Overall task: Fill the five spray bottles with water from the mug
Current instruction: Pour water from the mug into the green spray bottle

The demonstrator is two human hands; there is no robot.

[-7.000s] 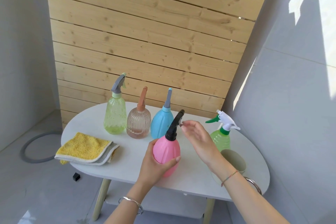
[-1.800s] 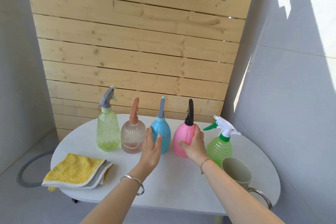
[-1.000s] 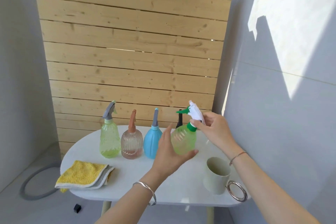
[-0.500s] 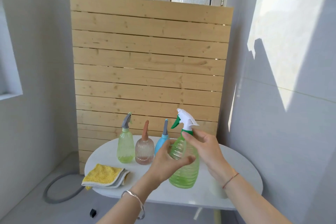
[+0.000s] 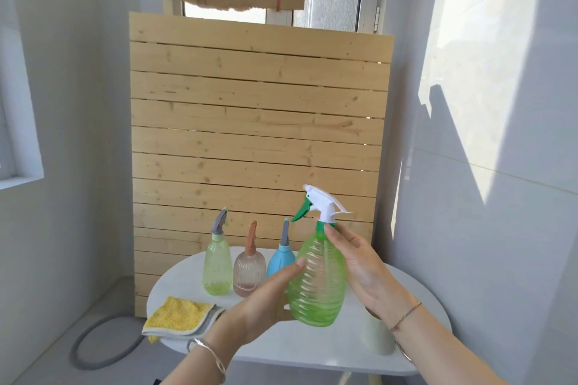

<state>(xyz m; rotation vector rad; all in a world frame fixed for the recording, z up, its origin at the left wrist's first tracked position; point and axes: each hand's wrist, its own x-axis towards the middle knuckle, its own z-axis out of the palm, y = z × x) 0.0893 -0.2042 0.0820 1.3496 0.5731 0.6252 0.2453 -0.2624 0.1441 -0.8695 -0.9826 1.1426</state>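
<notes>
I hold a green ribbed spray bottle (image 5: 319, 284) with a white and green trigger head up in the air over the white table (image 5: 312, 350). My left hand (image 5: 262, 306) grips its body from the left, thumb on the front. My right hand (image 5: 366, 269) lies against its right side with straight fingers reaching the green collar. Behind stand a pale green bottle (image 5: 217, 266), a brown ribbed bottle (image 5: 249, 272) and a blue bottle (image 5: 280, 261). The pink bottle is hidden. The pale mug (image 5: 377, 337) stands on the table under my right wrist.
A folded yellow cloth (image 5: 178, 317) lies on the table's left edge. A wooden slat panel (image 5: 256, 134) stands right behind the table, and a grey wall runs close on the right. A grey hose (image 5: 93, 350) curls on the floor at the left.
The green bottle has been lifted off the table and now hangs higher in front of me. The view has tilted upward. My right hand's fingers stay at the neck.
</notes>
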